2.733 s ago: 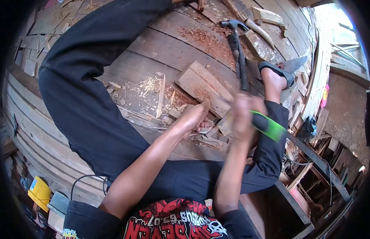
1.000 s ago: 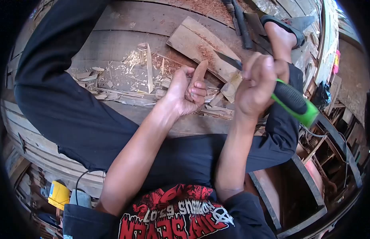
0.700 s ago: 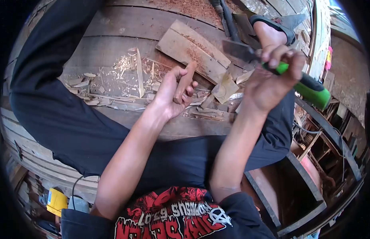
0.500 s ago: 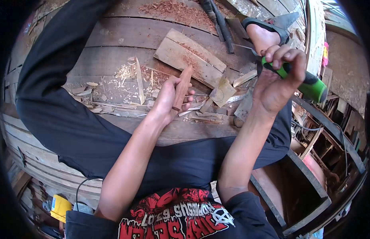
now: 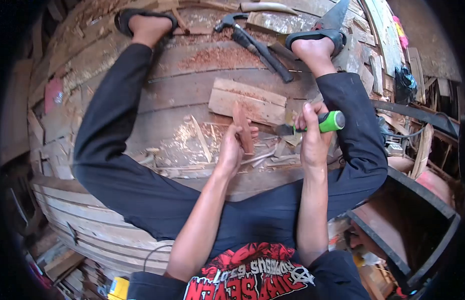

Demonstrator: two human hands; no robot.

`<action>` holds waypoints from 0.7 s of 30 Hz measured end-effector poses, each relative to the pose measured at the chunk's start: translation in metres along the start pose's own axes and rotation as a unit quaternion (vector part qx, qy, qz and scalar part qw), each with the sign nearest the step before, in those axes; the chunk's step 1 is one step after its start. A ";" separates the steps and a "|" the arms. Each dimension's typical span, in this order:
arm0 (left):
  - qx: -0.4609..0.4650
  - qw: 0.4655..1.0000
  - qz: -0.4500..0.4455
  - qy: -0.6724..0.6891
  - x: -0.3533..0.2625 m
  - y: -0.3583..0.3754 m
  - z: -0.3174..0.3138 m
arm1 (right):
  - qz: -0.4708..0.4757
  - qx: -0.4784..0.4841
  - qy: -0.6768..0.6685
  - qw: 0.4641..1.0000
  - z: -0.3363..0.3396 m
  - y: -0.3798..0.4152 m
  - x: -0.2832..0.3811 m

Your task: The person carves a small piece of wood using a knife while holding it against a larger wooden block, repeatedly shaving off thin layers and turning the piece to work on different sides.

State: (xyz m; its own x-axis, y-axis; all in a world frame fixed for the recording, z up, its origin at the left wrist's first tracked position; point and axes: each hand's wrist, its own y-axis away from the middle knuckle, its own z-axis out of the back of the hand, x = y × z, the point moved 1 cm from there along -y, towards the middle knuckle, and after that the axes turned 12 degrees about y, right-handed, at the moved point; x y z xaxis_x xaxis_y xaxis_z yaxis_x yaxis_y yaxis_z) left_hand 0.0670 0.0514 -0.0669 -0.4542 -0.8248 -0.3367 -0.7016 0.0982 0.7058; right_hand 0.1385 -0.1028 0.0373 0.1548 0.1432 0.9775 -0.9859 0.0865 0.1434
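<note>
My left hand (image 5: 233, 149) is closed round the lower part of a reddish-brown piece of wood (image 5: 241, 125), tapered at its upper end. In my right hand (image 5: 312, 135) is a chisel with a green and black handle (image 5: 331, 121); its dark blade (image 5: 284, 130) points left toward the wood, with a gap between them. Behind both hands lies a pale board (image 5: 250, 101) with reddish shavings on it. Light wood chips and slivers (image 5: 190, 132) are scattered near my left hand.
A claw hammer (image 5: 257, 47) lies on the plank floor beyond the board, near a heap of reddish shavings (image 5: 207, 58). A saw blade (image 5: 334, 17) is by my right foot. An open dark-edged box (image 5: 407, 225) stands at right. Stacked planks (image 5: 87, 215) are at lower left.
My right hand has come down and left, and the chisel's blade now points toward the wood. My left hand still holds the wood, now more upright. The view has shifted, showing both feet.
</note>
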 end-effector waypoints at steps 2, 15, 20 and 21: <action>0.019 1.000 0.005 0.024 -0.004 0.002 -0.002 | -0.001 -0.008 0.003 1.000 0.009 0.006 -0.010; -0.007 0.990 -0.058 0.125 -0.016 0.008 -0.007 | -0.053 -0.040 0.070 0.995 0.030 0.022 -0.029; 0.007 0.987 -0.092 0.130 -0.021 0.003 -0.002 | -0.070 -0.026 0.062 0.995 0.031 0.021 -0.028; 0.008 0.986 -0.095 0.135 -0.021 0.002 -0.001 | -0.084 -0.019 0.070 0.994 0.031 0.021 -0.025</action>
State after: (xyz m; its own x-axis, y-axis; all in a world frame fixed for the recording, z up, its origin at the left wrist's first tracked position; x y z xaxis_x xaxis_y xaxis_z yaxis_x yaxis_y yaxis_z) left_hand 0.0759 0.0688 -0.0577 -0.1527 -0.9470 -0.2826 -0.7700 -0.0652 0.6347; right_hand 0.1122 -0.1349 0.0202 0.3272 0.2584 0.9089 -0.9425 0.1582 0.2943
